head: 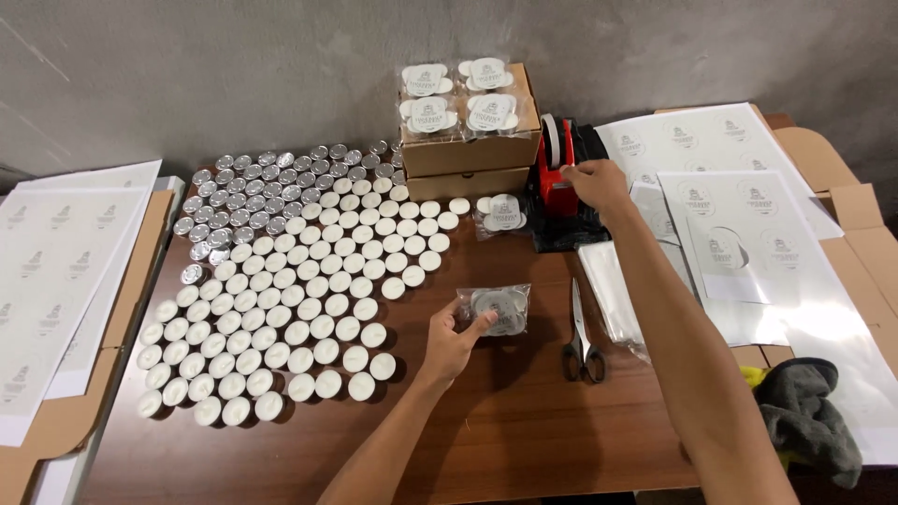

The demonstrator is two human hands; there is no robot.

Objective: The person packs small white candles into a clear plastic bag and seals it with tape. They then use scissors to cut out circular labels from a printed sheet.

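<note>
1. Grey concrete wall behind; dark brown wooden table (524, 430) below, crowded with goods.
2. Spread over the table's left half: rows of small white tealight candles in round metal cups (309, 309), with upturned silver cups (253, 192) massed at the far-left corner.
3. Laid along the right edge: large white sheets of round printed labels (748, 215), resting on flattened brown cardboard (856, 201); more label sheets (56, 271) on cardboard at far left.
4. Stacked against the wall: two flat brown cardboard boxes (472, 159), topped by four clear packs of candles with round labels (458, 98).
5. Just right of the boxes: red-and-black desktop tape dispenser (554, 178), with right hand (599, 185) resting on it, fingers curled at the tape edge; whether tape is pinched cannot be told.
6. Near the table's right edge: crumpled grey cloth (809, 416).
7. Beside the forearm: pile of clear plastic bags (613, 290).
8. Near the centre: small clear plastic bag of candles (494, 310), gripped at its left side between thumb and fingers of left hand (454, 341).
9. Just right of that bag, apart from both hands: black-handled scissors (582, 339), closed, blades pointing away.
10. Between dispenser and candle rows: one sealed, labelled candle pack (502, 215).
</note>
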